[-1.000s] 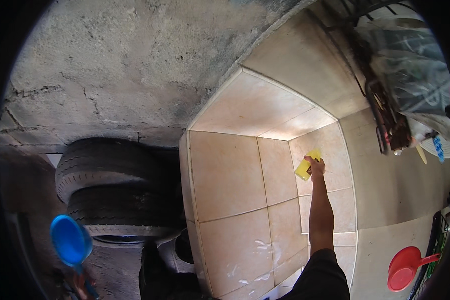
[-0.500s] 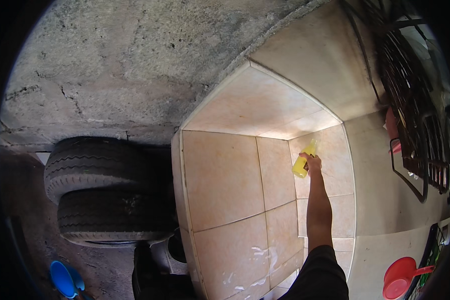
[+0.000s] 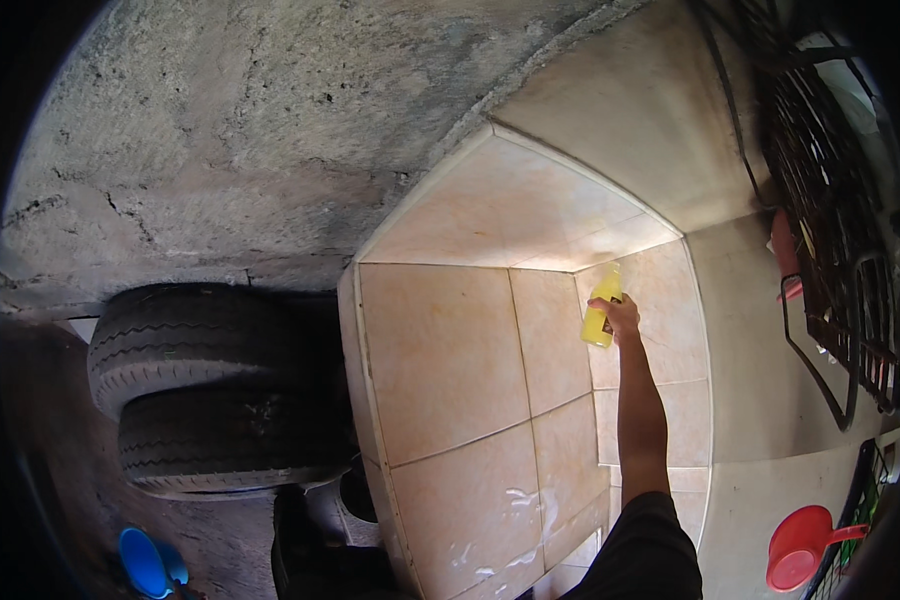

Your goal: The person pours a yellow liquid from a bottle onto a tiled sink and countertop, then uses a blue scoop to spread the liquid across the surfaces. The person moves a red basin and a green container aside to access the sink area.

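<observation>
My right hand [image 3: 622, 314] reaches into the corner of a tiled counter and is closed around a clear bottle of yellow liquid [image 3: 597, 327]. The bottle stands nearly upright in the picture, its pale neck toward the tiled wall [image 3: 660, 300]. Part of its dark label shows beside my fingers. Whether its base rests on anything, I cannot tell. White suds [image 3: 520, 497] lie on the near part of the beige tiled surface [image 3: 445, 350]. My left hand is out of the picture.
Two stacked black tyres [image 3: 220, 430] stand at the left beneath a rough concrete wall [image 3: 220, 130]. A blue dipper [image 3: 145, 562] is at the lower left. On the right are a red dipper [image 3: 798, 550] and a dark metal rack [image 3: 830, 190].
The bottle has turned from a slant to a more upright angle in my right hand. The whole view has shifted slightly.
</observation>
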Motion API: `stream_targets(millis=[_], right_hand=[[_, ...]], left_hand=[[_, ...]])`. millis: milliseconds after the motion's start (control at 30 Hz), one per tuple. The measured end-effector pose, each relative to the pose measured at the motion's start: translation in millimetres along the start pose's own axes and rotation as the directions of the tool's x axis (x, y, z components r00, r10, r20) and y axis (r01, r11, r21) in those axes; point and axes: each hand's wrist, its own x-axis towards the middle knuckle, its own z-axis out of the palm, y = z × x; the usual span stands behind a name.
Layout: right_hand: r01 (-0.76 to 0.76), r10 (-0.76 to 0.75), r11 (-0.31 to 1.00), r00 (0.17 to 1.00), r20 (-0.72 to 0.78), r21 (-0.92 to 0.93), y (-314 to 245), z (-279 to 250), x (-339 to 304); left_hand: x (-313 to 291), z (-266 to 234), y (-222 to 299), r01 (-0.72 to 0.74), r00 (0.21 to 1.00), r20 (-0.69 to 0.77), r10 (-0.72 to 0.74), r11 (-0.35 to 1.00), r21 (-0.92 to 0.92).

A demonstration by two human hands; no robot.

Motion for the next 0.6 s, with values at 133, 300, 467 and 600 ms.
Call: stream_targets(millis=[133,300,467,600], right_hand=[[0.065,-0.064,0.998,0.994,0.091,-0.001,-23,-2,-30],[0.179,-0.172,0.983,0.971,0.166,-0.03,-52,-2,-68],[0.24,-0.242,0.97,0.939,0.244,0.04,-72,5,-101],[0.287,-0.268,0.958,0.916,0.3,-0.018,-86,10,-122]], left_hand=[[5,18,7,0.174,0.983,0.11,-0.148,0.94,-0.292],[-17,39,25,0.225,0.953,-0.147,-0.264,0.944,-0.241],[-2,34,0,0.185,0.98,-0.034,-0.196,0.961,-0.206],[10,24,-23,0.119,0.993,0.023,-0.116,0.968,-0.221]])
